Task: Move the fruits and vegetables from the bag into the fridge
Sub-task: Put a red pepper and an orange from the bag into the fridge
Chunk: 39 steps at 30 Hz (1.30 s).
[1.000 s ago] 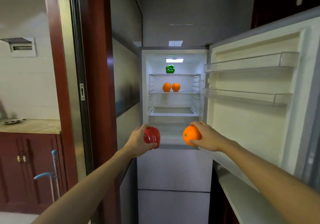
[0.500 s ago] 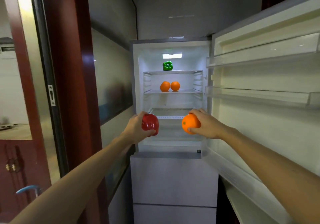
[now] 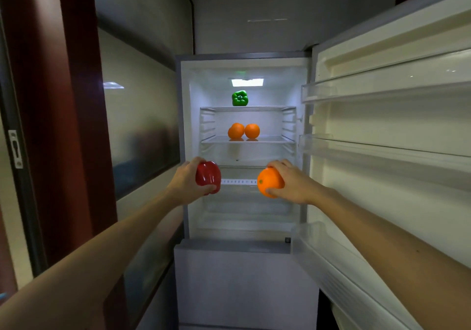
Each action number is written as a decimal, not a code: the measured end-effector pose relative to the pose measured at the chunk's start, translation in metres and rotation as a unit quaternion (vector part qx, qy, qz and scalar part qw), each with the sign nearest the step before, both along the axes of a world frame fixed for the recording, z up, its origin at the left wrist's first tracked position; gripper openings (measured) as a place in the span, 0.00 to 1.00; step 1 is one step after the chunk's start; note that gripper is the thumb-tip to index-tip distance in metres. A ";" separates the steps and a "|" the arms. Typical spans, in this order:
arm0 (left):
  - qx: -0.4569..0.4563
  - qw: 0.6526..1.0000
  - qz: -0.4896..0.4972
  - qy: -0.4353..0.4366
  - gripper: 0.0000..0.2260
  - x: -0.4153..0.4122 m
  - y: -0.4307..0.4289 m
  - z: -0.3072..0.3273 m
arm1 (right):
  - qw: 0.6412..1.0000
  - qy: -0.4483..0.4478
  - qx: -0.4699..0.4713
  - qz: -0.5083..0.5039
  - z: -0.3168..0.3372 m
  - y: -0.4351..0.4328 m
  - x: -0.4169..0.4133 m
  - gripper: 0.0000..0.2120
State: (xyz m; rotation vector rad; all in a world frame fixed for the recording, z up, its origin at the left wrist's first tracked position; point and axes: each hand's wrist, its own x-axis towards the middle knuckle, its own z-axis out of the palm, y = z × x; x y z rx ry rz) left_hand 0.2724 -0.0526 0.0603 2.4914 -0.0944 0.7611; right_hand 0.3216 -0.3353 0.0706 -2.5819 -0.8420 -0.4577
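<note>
Closer to the lit fridge [image 3: 244,62] than before, the left hand [image 3: 183,185] curled its fingers round a glossy, lobed red pepper [image 3: 207,176]. At its 3 o'clock, the right hand [image 3: 294,185] clasped a smooth round orange [image 3: 267,183] in its fingers, both before the lower shelf [image 3: 242,167].

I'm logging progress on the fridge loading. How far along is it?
Done: a green pepper on the top shelf, oranges on the shelf below. In hand: left hand grips a red pepper, right hand an orange, before the open fridge, not yet shelved. Left: placing these two; the bag is out of view.
</note>
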 end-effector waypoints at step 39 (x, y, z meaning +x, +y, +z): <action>0.074 0.978 -0.078 -0.179 0.37 0.276 0.075 0.127 | 0.990 -0.114 -0.019 -0.081 0.056 0.096 0.247 0.36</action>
